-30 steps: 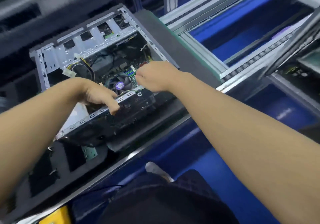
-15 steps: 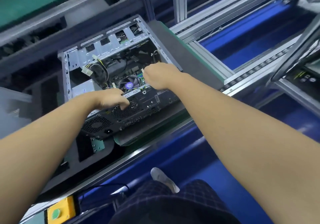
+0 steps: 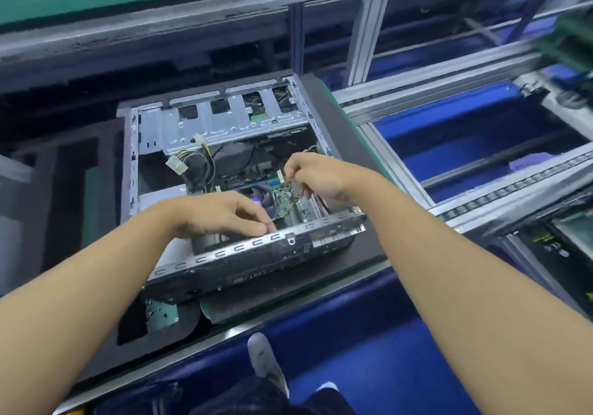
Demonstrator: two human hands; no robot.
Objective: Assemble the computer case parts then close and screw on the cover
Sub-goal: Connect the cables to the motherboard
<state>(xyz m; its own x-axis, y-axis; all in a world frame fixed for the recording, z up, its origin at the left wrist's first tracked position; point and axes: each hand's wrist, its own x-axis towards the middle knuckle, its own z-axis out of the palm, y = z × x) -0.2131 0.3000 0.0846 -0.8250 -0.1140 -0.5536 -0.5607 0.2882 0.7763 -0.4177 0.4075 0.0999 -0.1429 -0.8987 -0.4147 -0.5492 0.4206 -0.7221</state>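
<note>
Right hand (image 3: 324,178) raised, pinching one card (image 3: 284,199); left hand (image 3: 221,214) pinching one wire (image 3: 275,219) inside case (image 3: 224,126).

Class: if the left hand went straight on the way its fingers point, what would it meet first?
Probably the small green circuit board that the right hand pinches; fingertips of the left hand lie just short of its lower end, though depth is unclear.

I log a single view: a wide-angle camera worn on the person's head, facing forward and steeply down. It sits close, within arm's reach of the open computer case (image 3: 224,126) on the counter (image 3: 365,247). A shoe (image 3: 263,360) shows near the lower edge.
</note>
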